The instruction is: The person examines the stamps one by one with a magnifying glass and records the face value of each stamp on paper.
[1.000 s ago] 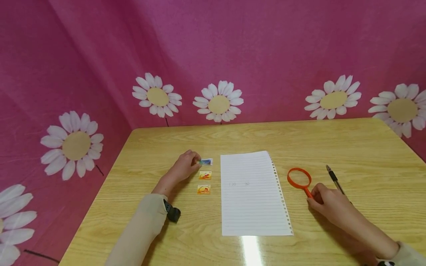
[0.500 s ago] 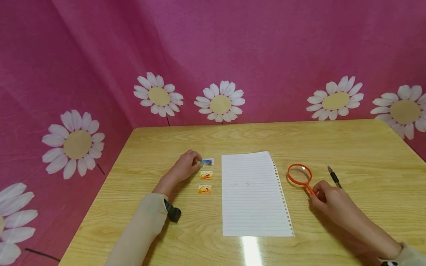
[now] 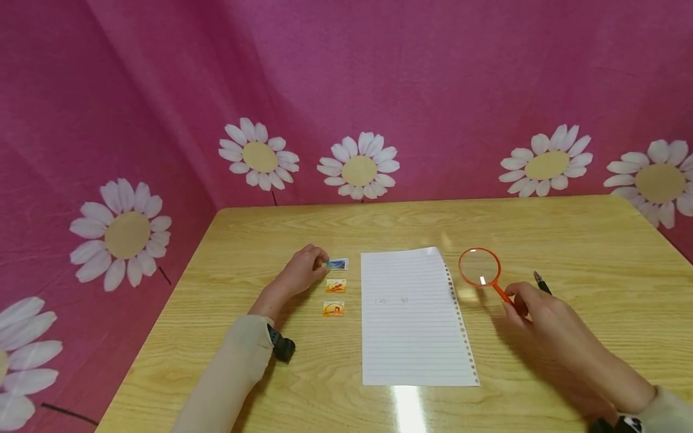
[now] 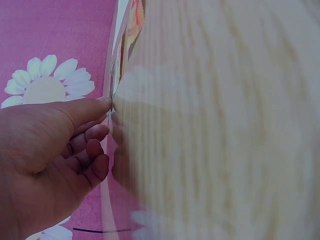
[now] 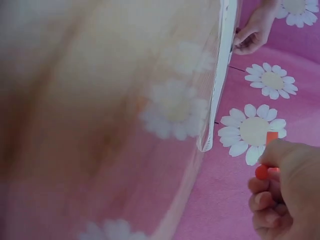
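My left hand (image 3: pixel 302 270) rests on the table with its thumb and forefinger pinching the left end of a blue postage stamp (image 3: pixel 339 264). Below it, two yellow-orange stamps, an upper stamp (image 3: pixel 335 285) and a lower stamp (image 3: pixel 333 308), lie in a column. The left wrist view has the thumb (image 4: pixel 92 107) right at the table surface, the other fingers curled. My right hand (image 3: pixel 552 319) holds a red magnifying glass (image 3: pixel 502 293) by its handle, raised over the table beside the paper. In the right wrist view the orange-red handle end (image 5: pixel 261 172) pokes out between thumb and fingers.
A lined sheet of paper (image 3: pixel 417 343) with holes down its right edge lies mid-table, bearing faint handwritten numbers. Behind my right hand lies a black-gripped pen (image 3: pixel 542 282), partly hidden. A pink daisy-patterned cloth (image 3: pixel 433 90) hangs behind the wooden table (image 3: pixel 271 391).
My right hand has lifted the magnifying glass off the table and shifted it up and slightly left toward the paper. The left hand stays at the blue stamp.
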### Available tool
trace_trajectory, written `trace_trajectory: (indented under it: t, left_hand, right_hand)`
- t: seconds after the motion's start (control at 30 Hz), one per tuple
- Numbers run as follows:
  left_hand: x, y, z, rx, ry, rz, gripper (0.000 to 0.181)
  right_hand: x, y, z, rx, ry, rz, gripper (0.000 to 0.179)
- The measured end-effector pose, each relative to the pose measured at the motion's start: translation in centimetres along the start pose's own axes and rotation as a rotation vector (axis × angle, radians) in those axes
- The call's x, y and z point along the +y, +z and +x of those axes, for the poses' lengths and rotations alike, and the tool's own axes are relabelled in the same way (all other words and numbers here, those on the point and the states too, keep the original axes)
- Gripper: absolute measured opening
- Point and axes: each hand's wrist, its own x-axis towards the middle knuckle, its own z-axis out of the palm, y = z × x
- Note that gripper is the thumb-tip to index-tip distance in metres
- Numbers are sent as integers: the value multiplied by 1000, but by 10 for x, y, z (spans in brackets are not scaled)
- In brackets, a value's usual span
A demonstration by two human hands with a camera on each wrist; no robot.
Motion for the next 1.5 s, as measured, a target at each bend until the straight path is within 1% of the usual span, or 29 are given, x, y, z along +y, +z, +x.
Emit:
trace_trajectory:
  t: [0.07, 0.2, 0.27, 0.33, 0.37, 0.5, 0.57, 0.6, 0.77, 0.8, 0.83, 0.97, 1.03, 1.07, 1.17, 1.23, 1.4, 1.43, 1.5]
  left_hand:
    - [0, 0, 0, 0, -3, -3, 19]
    - [-1, 0, -1, 3, -10, -5, 19]
    - [-2, 1, -1, 4, -16, -8, 19]
    - [-3, 1, -2, 6, -23, -8, 19]
    - [-3, 1, -2, 6, -26, -9, 19]
    - [-3, 0, -2, 7, -34, -14, 20]
    - [-3, 0, -1, 6, -32, -19, 20]
    - [-3, 0, -1, 6, -31, -22, 19]
    - [-3, -1, 0, 4, -26, -35, 19]
    - [-3, -1, 1, 3, -29, -38, 19]
    - [-4, -1, 1, 3, -31, -38, 19]
    - [-4, -1, 2, -2, -38, -45, 20]
    - [-4, 0, 2, -3, -38, -49, 19]
    - [-4, 0, 2, -5, -38, -52, 19]
    - [-4, 0, 3, -6, -38, -57, 19]
    - [-5, 0, 3, -7, -42, -61, 19]
    - [-6, 0, 4, -11, -57, -87, 19]
    - [-6, 1, 4, -11, -61, -92, 19]
    - [-7, 1, 3, -11, -61, -96, 19]
  right_hand:
    - [1, 2, 3, 25, -47, -22, 31]
    - [1, 5, 8, 35, -93, -30, 31]
    - [1, 6, 10, 30, -120, -37, 26]
    - [1, 7, 12, 27, -154, -45, 16]
    - [1, 8, 13, 26, -168, -44, 16]
    - [1, 10, 16, 37, -197, -36, 51]
    - [0, 11, 17, 48, -204, -31, 58]
    - [0, 11, 18, 51, -205, -33, 59]
    - [-3, 13, 23, 62, -239, -33, 56]
    - [-3, 14, 24, 59, -248, -31, 55]
    - [-4, 15, 25, 49, -249, -18, 48]
    - [-7, 18, 29, 36, -269, -1, 44]
    - [-10, 21, 32, 36, -278, -3, 46]
    - [-12, 23, 33, 43, -289, -15, 52]
    - [-16, 27, 38, 49, -310, -23, 54]
    - [-19, 30, 41, 43, -321, -11, 55]
    - [-28, 39, 49, 63, -359, 32, 53]
    - [-30, 41, 50, 72, -372, 40, 51]
    - [-34, 44, 53, 71, -391, 54, 32]
